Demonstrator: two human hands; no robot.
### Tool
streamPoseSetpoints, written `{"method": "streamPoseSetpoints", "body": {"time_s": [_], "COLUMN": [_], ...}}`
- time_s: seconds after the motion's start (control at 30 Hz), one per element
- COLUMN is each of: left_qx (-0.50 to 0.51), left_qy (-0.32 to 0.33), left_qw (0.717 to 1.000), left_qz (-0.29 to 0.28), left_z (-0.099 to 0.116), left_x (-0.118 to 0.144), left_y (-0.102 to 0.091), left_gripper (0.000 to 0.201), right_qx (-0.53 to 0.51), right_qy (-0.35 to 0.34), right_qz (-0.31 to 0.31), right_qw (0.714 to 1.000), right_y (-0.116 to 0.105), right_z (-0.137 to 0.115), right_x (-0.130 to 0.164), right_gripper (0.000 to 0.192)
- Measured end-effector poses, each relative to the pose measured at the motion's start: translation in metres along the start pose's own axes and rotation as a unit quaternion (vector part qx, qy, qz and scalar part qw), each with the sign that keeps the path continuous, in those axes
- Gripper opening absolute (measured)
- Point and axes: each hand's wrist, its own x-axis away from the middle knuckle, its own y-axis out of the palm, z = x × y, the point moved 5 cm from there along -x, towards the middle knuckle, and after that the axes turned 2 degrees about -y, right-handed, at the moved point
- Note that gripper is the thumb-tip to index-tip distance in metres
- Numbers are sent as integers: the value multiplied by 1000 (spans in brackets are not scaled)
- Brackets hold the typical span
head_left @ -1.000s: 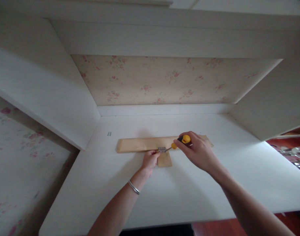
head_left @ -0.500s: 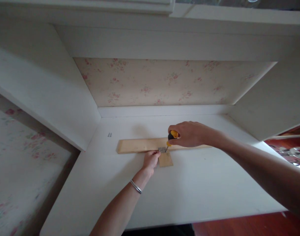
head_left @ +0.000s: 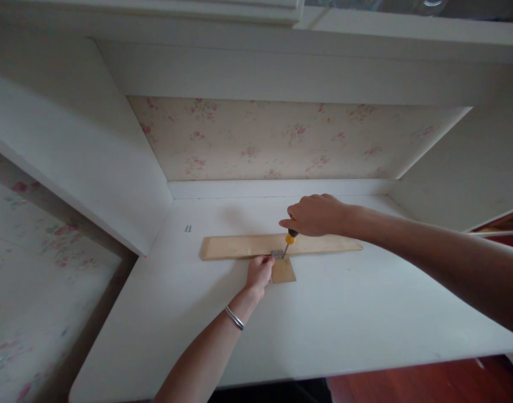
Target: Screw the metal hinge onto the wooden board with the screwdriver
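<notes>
- Left hand pinching metal hinge, resting beside small wood block mid-desk.
- Right hand closing around screwdriver, pressing tip upright onto hinge.
- Long wood strip lying behind, nearer desk's back edge.

A white tabletop fills the lower middle of the frame, set in a white alcove. Floral wallpaper with small pink blossoms covers the back panel at centre, and a white ledge runs along its foot. White side panels slant away at left and right. A tiny dark mark sits on the surface left of centre. Reddish wooden floor shows at lower right.
</notes>
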Motion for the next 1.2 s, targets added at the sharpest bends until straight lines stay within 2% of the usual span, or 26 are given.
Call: {"method": "streamPoseSetpoints", "body": {"time_s": [0.07,0.13,0.23,0.3,0.4,0.47,0.57,0.63,0.7,0.77,0.8,0.93,1.0,1.07,1.13,1.2], "left_qx": [-4,-10,-16,-19,-25,-25,-26,-30,-32,-28,-25,-17,-17,-18,-18,-19], "left_qy": [5,16,34,39,39,42,42,39,42,43,41,29,29,31,32,33], "left_qw": [1000,1000,999,998,998,998,998,998,998,998,998,999,999,999,999,999], "left_qz": [10,22,34,36,38,39,41,40,39,38,37,42,41,37,34,37], "left_z": [0,-1,-2,-3,-3,-2,-1,0,0,1,2,3,3,3,2,0], "left_x": [0,-1,-3,-5,-5,-5,-3,-2,-1,-1,-1,0,0,0,-1,-2], "left_y": [0,-1,-1,-1,-1,-2,-2,-2,-2,-2,-2,-3,-3,-2,-2,-3], "left_gripper": [24,25,25,25,24,24,24,24,24,24,24,22,23,23,24,23], "right_qx": [1,-12,-11,3,-5,-20,-1,19,11,-15,-21,26,32,9,-13,-9], "right_qy": [-22,-37,-9,6,-36,-57,-14,6,-35,-83,-86,-2,-15,-54,-63,-32], "right_qz": [-16,-29,-20,-15,-21,-27,-16,-13,-20,-32,-33,3,13,-7,-34,-34], "right_qw": [1000,999,1000,1000,999,998,1000,1000,999,996,995,1000,999,998,997,999], "right_y": [0,0,-2,-3,-2,-2,-5,-7,-7,-6,-5,-9,-10,-8,-5,-5], "right_z": [1,2,7,9,6,5,7,9,5,1,0,4,1,-2,-3,0], "right_x": [0,1,1,0,-1,-2,-2,-1,-1,-1,-1,0,1,1,0,-3], "right_gripper": [43,50,59,56,42,50,55,50,38,38,42,55,46,38,46,52]}}
